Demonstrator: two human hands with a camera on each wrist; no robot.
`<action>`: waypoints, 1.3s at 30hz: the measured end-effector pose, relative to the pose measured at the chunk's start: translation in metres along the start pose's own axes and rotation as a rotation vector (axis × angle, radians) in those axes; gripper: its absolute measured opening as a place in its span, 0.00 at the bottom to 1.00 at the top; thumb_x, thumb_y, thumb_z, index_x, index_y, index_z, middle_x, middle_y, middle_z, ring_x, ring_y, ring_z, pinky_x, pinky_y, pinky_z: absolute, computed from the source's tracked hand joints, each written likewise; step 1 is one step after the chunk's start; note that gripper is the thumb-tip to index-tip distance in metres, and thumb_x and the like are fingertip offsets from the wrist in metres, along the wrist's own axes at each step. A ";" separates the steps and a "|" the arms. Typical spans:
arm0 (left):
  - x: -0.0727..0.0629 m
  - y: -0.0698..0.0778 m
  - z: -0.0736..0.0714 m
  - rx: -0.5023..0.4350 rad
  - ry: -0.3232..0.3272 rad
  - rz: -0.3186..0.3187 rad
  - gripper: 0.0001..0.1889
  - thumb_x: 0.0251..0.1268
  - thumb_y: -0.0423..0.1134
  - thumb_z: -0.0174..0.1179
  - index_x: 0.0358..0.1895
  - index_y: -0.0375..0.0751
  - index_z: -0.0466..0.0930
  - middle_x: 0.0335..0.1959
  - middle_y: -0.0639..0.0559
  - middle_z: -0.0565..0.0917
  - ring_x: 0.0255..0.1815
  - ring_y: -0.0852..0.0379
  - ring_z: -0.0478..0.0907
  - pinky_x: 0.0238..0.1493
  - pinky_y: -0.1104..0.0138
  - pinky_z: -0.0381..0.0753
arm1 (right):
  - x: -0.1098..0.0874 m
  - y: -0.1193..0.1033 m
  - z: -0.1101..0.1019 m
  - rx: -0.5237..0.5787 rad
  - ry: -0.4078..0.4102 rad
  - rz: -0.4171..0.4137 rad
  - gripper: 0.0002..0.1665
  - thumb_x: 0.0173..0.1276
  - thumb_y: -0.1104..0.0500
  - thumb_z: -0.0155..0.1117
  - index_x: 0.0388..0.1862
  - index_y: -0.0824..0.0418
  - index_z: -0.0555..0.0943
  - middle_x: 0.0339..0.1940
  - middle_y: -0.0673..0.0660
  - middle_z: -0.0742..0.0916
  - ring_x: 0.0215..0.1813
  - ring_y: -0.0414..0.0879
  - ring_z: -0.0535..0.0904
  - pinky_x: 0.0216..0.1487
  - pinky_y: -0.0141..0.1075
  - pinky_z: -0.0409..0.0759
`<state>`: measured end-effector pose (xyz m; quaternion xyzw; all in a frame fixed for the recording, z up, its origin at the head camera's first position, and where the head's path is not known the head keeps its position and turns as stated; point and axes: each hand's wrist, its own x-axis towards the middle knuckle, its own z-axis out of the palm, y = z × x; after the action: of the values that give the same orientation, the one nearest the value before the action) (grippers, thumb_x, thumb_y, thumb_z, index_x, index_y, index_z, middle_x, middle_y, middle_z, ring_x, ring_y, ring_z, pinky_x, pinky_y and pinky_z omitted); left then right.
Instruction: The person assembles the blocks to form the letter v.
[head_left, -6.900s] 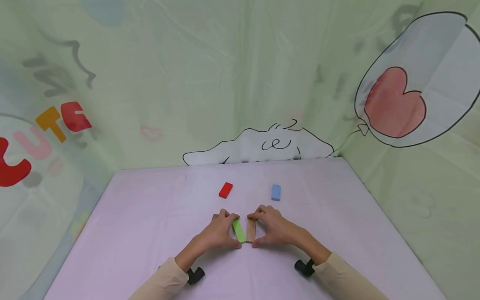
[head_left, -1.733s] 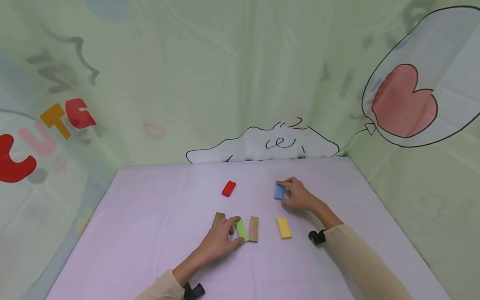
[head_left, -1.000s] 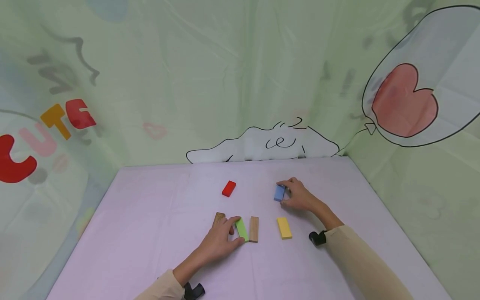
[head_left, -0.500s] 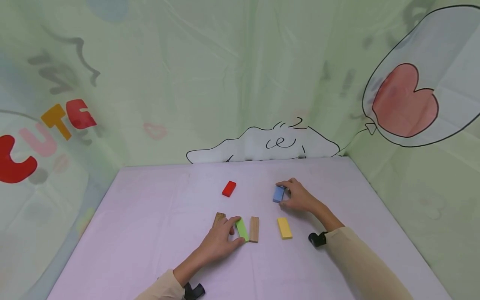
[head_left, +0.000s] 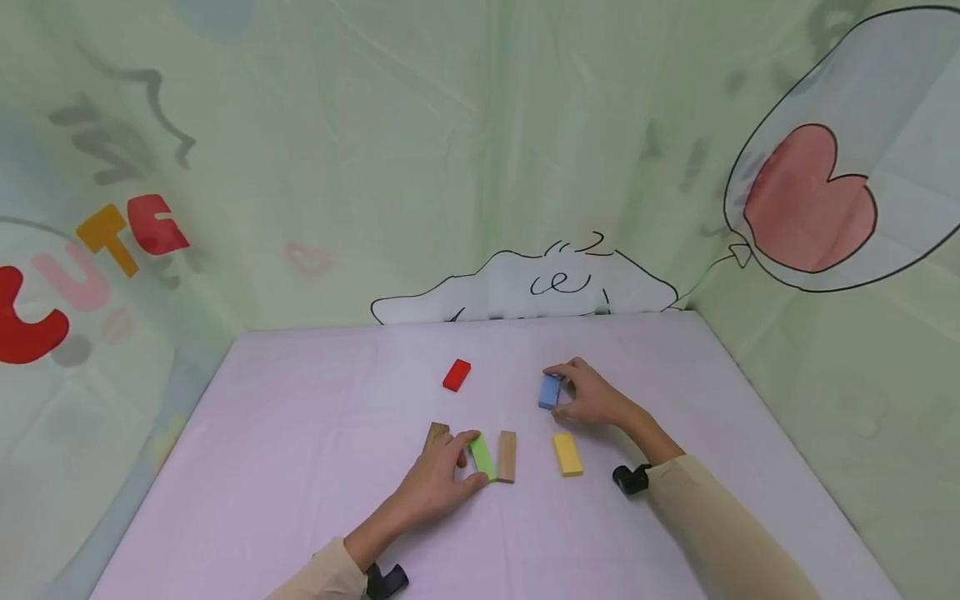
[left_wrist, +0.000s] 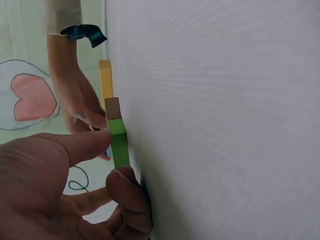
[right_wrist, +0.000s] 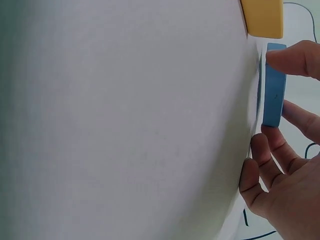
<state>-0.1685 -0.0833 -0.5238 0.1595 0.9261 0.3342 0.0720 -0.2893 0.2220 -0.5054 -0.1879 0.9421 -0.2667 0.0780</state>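
- L hand (head_left: 442, 477): clamped on green blk (head_left: 483, 459), thumb at its nr end, fingertip at its far end; L wrist view shows same pinch.
- Green blk: on table (head_left: 300, 433), slanted, far end leaning L; nr end right by nr end of tan blk (head_left: 507, 457), can't tell if touching.
- Tan blk: just R of green blk, lengthwise nr-to-far, gap btwn the two widening toward far ends.
- Brown blk (head_left: 436, 435): just L of green blk, partly hidden by L hand.
- R hand (head_left: 592, 397): clamped on blue blk (head_left: 549, 391), thumb at nr end, fingertips at far end; R wrist view has remaining fingers bent, off the blk, close to table.
- Blue blk: toward far side, beyond yellow blk (head_left: 567, 455) & a bit L of it; can't tell if it's touching table or slightly up.
- Yellow blk: on table, R of tan blk w/ clear gap, nr side of R hand, slight slant.
- Red blk (head_left: 457, 375): on table, far side, L of blue blk & well apart, far end slanting R.
- Sleeves (head_left: 322, 575): beige, both arms.
- Backdrop (head_left: 375, 167): pale green, balloon (head_left: 900, 117) w/ red heart on R, coloured letters (head_left: 157, 223) on L.
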 end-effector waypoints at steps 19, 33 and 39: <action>-0.002 0.001 0.000 -0.008 -0.010 -0.008 0.34 0.67 0.49 0.71 0.74 0.44 0.74 0.38 0.56 0.75 0.35 0.63 0.67 0.33 0.71 0.68 | -0.006 -0.014 0.004 0.000 -0.056 -0.043 0.41 0.60 0.59 0.80 0.73 0.61 0.77 0.60 0.65 0.79 0.57 0.54 0.77 0.61 0.52 0.81; -0.002 0.003 -0.001 -0.014 -0.023 -0.020 0.34 0.68 0.49 0.71 0.75 0.44 0.73 0.39 0.56 0.75 0.34 0.62 0.68 0.33 0.71 0.68 | -0.005 -0.019 0.005 0.033 -0.097 -0.078 0.41 0.59 0.60 0.80 0.72 0.62 0.78 0.58 0.62 0.80 0.55 0.51 0.77 0.57 0.46 0.81; -0.002 0.002 -0.001 -0.005 -0.020 -0.015 0.34 0.68 0.49 0.71 0.75 0.44 0.73 0.39 0.56 0.75 0.34 0.63 0.68 0.33 0.71 0.68 | -0.006 -0.024 0.006 0.038 -0.110 -0.068 0.41 0.60 0.59 0.80 0.72 0.60 0.78 0.58 0.61 0.80 0.55 0.51 0.77 0.59 0.47 0.81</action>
<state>-0.1664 -0.0827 -0.5216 0.1555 0.9257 0.3344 0.0843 -0.2746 0.2033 -0.4974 -0.2328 0.9241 -0.2765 0.1240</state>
